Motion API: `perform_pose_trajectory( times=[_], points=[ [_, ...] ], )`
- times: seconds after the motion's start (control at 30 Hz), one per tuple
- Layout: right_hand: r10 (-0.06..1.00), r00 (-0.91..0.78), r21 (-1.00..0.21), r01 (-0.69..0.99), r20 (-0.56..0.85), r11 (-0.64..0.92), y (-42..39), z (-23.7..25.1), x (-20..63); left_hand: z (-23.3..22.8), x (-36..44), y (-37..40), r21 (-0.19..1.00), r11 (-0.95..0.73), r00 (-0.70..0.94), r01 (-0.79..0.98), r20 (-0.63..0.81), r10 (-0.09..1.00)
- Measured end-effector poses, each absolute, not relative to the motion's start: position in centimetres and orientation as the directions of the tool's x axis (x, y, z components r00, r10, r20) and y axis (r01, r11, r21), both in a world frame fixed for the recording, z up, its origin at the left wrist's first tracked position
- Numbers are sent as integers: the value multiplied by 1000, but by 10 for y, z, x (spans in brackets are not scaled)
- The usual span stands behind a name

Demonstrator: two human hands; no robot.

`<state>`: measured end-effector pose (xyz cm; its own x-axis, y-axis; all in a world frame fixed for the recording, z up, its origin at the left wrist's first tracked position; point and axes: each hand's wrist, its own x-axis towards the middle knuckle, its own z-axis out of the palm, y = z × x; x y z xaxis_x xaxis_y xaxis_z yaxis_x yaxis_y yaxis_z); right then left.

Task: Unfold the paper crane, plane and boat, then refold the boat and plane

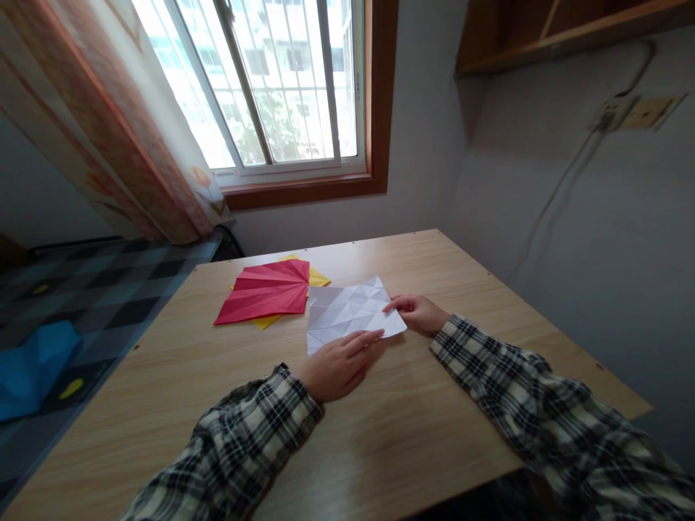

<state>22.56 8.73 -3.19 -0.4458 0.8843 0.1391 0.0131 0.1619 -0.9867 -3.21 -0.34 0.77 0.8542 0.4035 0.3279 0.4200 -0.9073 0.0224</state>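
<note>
At the right edge of the white paper [347, 311], the right hand [422, 314] grips the sheet lightly, thumb and fingers closed on its margin near the corner. Along the near edge lies the left hand [337, 367], its fingers stretched out together and touching the sheet; whether the thumb pinches from beneath cannot be told. Between the two hands and just beyond them, the white paper spreads over the surface [380, 449], its right side slightly lifted. A network of crossing creases covers it, so a good deal of folding appears done; yet it is opened out almost flat, with no fold visibly closed, and I judge the shaping itself still undone. How many folds remain cannot be read from the sheet. Just beside its far left corner rests the red paper [266, 289], marked with ridges that fan out from its right side, lying on top of the yellow paper [319, 276], whose corners stick out from under it. Farther left, off the surface, a blue folded thing [38, 365] sits on the checked cloth [130, 271], well apart from both hands.
</note>
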Motion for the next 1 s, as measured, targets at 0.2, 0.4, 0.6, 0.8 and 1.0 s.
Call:
perform_pose_trajectory(
  times=[0.2,0.4,0.6,0.8,1.0],
  points=[
    [928,-343,-985,39,147,171,83,-27,226,14,-33,-5,44,-922,849,384,375,372],
    [982,-175,-998,-16,65,64,90,-35,229,16,-40,-1,312,-828,656,467,505,560],
    [997,-77,-964,-261,-20,-40,89,-30,232,6,-56,18,363,-649,414,668,544,730],
    [995,-95,-901,-427,-42,-79,85,-24,236,1,-59,23,300,-663,463,686,523,716],
    [996,-42,-891,-444,-78,-89,87,-26,235,4,-49,12,130,-785,650,605,490,581]
  ],
)
